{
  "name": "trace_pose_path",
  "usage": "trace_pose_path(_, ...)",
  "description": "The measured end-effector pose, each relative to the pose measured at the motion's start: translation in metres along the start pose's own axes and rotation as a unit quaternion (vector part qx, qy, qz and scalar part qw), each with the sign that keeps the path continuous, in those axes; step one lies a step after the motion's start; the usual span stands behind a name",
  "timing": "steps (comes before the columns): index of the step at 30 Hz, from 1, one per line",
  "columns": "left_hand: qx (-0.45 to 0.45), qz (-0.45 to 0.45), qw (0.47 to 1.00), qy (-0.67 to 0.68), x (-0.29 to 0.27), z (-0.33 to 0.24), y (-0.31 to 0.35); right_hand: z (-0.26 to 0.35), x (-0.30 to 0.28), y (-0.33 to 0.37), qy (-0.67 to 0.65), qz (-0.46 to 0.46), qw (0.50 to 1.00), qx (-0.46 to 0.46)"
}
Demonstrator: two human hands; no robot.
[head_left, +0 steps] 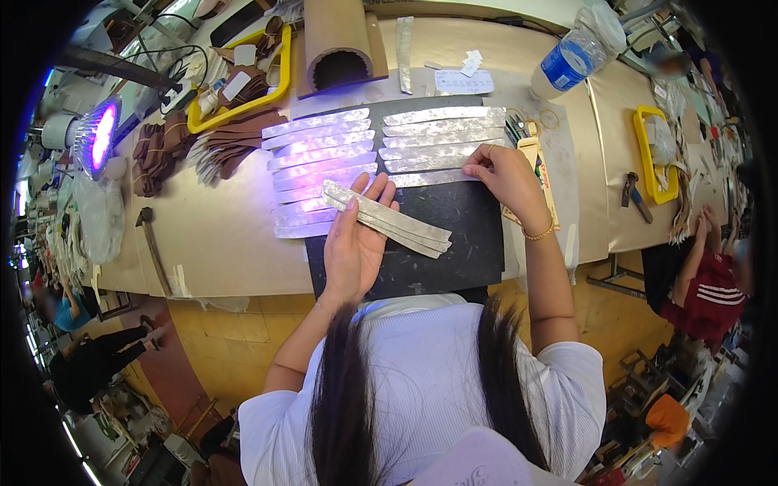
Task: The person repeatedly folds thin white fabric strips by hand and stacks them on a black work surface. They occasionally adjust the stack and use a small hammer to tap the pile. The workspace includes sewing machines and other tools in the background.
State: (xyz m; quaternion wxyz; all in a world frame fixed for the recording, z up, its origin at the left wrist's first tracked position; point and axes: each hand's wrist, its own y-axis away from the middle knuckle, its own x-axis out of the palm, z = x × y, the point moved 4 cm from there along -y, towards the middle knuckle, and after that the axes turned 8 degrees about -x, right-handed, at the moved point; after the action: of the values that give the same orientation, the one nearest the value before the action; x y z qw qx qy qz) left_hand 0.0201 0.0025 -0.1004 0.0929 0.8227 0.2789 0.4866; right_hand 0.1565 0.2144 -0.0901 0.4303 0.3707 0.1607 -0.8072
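A small stack of silvery, metallic-looking strips (pixel 401 226) lies across the palm of my left hand (pixel 350 253), held under the thumb, over the black mat (pixel 462 235). My right hand (pixel 510 180) has thumb and forefinger pinched at the right end of a single silvery strip (pixel 429 177), the nearest one in the right-hand column. That strip lies flat on the mat. Beyond it more strips (pixel 442 131) lie side by side. Another column of strips (pixel 318 151) lies to the left, lit purple by a lamp; my left hand partly covers its near end.
A glowing lamp (pixel 104 138) hangs at the left, near a hammer (pixel 152 247) and brown strip bundles (pixel 162 154). Behind stand a yellow basket (pixel 285 65), a cardboard tube (pixel 336 28) and a water bottle (pixel 563 66). A pen box (pixel 531 158) sits beside my right hand. Co-workers sit at both sides.
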Motion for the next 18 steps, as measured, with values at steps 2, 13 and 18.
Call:
trace_pose_path(2, -0.005, 0.01, 1.0, 0.002, -0.001, 0.0, -0.001, -0.002, 0.0, 0.0, -0.002, -0.02, 1.0, -0.004)
trace_pose_path(13, -0.051, 0.046, 0.992, 0.107, -0.001, 0.008, -0.008, 0.06, 0.026, 0.03, -0.241, 0.092, 0.964, -0.061)
trace_pose_path(18, -0.063, 0.04, 0.993, 0.097, -0.003, 0.008, -0.008, 0.036, 0.038, 0.035, -0.309, 0.086, 0.947, -0.007)
